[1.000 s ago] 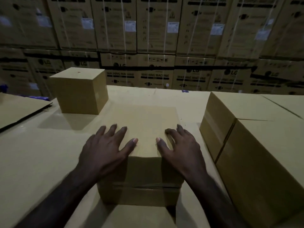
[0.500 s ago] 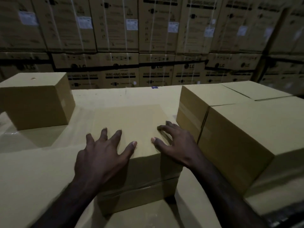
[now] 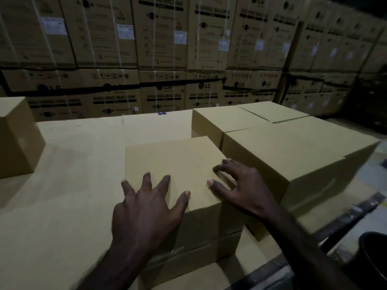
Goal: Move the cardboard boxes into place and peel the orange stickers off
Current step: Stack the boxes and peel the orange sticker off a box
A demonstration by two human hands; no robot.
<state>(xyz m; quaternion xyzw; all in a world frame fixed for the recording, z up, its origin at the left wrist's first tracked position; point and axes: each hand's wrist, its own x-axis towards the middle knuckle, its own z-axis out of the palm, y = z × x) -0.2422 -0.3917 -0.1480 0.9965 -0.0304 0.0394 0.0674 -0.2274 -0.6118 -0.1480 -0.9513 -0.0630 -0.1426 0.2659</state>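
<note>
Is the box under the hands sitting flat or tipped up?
Flat. The box rests on the cardboard surface, top face level, with the left hand and right hand spread on top.

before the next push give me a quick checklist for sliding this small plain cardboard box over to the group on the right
1. Left hand flat on the small plain cardboard box: ok.
2. Right hand on the box's right edge, fingers arched: ok.
3. Box flush against the large cardboard box beside it: not ok, a narrow gap remains.
4. Cardboard-covered surface underneath flat: ok.
5. Orange sticker in view: cannot tell, none visible.
</note>
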